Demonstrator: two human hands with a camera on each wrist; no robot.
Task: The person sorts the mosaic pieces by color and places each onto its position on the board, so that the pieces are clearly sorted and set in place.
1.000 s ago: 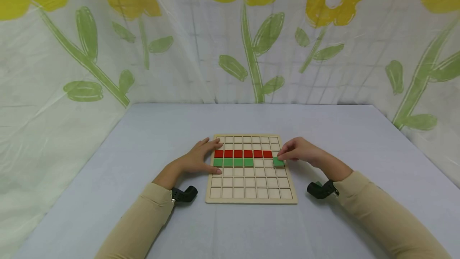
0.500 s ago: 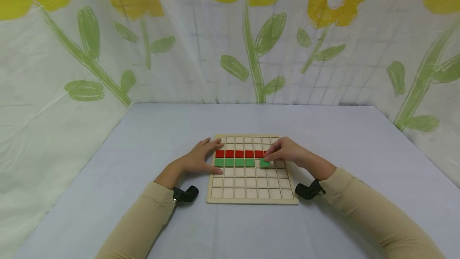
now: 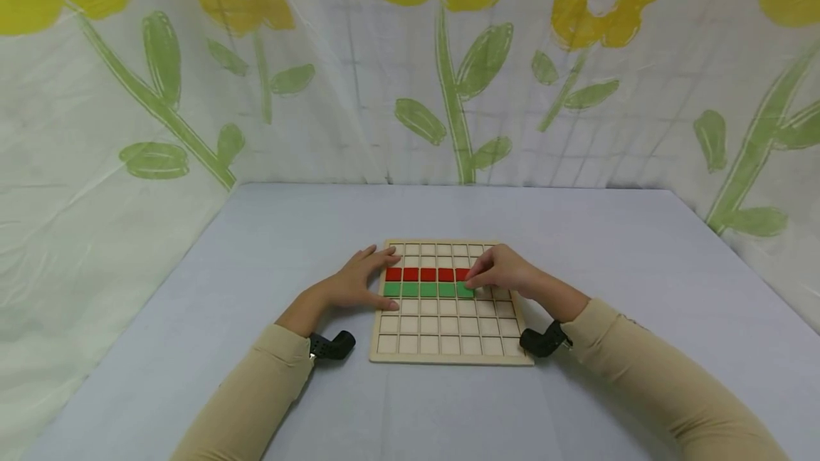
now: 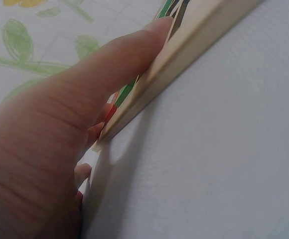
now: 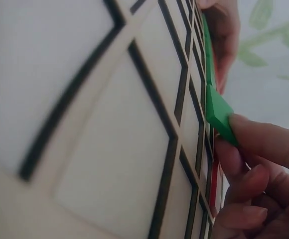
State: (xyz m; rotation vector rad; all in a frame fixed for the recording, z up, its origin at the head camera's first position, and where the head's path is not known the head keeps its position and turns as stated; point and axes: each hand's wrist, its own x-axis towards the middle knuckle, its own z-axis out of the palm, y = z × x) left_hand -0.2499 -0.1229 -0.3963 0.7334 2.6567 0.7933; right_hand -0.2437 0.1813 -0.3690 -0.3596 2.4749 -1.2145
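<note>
A square wooden grid board (image 3: 451, 359) lies flat on the table. A row of red square tiles (image 3: 428, 274) crosses it, with a row of green square tiles (image 3: 411, 290) just below. My right hand (image 3: 506, 269) pinches one green tile (image 5: 220, 113) between thumb and fingers at the right end of the green row. In the right wrist view that tile is tilted, one edge close to its neighbour. My left hand (image 3: 351, 281) rests on the board's left edge, thumb and fingers spread. The red row's right end is hidden behind my right hand.
A pale cloth-covered table (image 3: 442, 411) surrounds the board. Behind it hangs a light curtain (image 3: 359, 126) printed with yellow flowers and green leaves. Each wrist wears a black camera band, the left band (image 3: 332, 346) on the table side and the right band (image 3: 543, 339) near the board's corner.
My right hand has carried the green tile leftward, from the board's right edge to beside the other green tiles, and lowered it there. My left hand has stayed on the left edge.
</note>
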